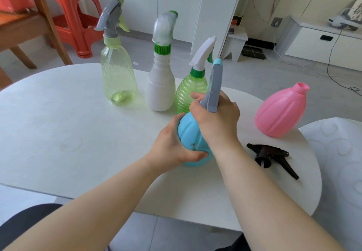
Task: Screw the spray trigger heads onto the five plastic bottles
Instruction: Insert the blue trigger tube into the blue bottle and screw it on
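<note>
Standing along the far edge of the white table (58, 113) are three capped bottles in a row: a clear yellow-green bottle (118, 74) with a grey trigger head, a white bottle (161, 88) with a green collar just right of it, and a ribbed green bottle (191, 92) close beside that, partly hidden by the hands. Nearer the table's middle, the left hand (172, 147) is wrapped around the lower body of the blue bottle (193, 133), fingers curled under its base and thumb across its side. The right hand (215, 115) is closed over the bottle's neck, gripping the base of the grey spray head (214, 86), whose blue-tipped nozzle points up and away. Right of the hands, a black trigger head (272, 157) lies loose on the table near its right edge. Beyond it, toward the far right edge, the pink bottle (282, 111) stands uncapped, its open neck tilted to the right.
</note>
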Demonstrator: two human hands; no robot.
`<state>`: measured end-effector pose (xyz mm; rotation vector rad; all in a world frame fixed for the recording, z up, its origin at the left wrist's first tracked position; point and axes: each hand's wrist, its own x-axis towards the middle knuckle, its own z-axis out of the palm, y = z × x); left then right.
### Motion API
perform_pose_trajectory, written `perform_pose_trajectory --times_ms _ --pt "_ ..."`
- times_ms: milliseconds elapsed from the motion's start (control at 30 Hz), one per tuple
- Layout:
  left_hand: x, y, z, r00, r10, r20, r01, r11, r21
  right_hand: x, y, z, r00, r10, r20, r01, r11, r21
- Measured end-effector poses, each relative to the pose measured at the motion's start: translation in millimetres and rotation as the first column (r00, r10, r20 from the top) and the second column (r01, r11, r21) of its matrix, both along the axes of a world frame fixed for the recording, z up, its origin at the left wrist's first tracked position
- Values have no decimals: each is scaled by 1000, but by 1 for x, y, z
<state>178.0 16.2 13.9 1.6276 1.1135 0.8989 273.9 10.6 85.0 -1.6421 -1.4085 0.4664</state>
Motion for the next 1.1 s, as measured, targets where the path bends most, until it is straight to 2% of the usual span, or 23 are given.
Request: perform_pose_trajectory --times_ms 167,233,367,467,600,700,767,867,1100 --pt "2 -4 0 999 9 33 -9 1000 -8 -1 -3 2 997 -74 12 75 996 -47" --pt "0 -7 0 998 -28 50 28 1000 -8 3 -9 3 1000 -28 9 29 998 -55" --pt "-4 -11 4 996 -86 37 87 996 -12 13 -23 4 992 78 -97 -76 997 17" --pt "-8 -14 5 991 -101 -87 104 994 33 22 -20 10 993 101 -69 -99 995 20" --pt "-19 -8 0 956 5 -294 38 990 139 49 3 26 997 -43 -70 48 996 73" --pt "-24 -2 -14 841 51 -539 74 975 209 70 23 30 992 -105 -74 110 992 59" --pt "-23 0 -21 758 53 -651 131 964 232 79 35 28 987 -138 -87 142 989 46" --pt "-19 1 -27 712 91 -696 146 950 274 85 49 22 983 -165 -76 166 986 8" --pt "-19 4 -33 711 128 -692 149 934 325 90 64 15 978 -143 -149 140 990 -31"
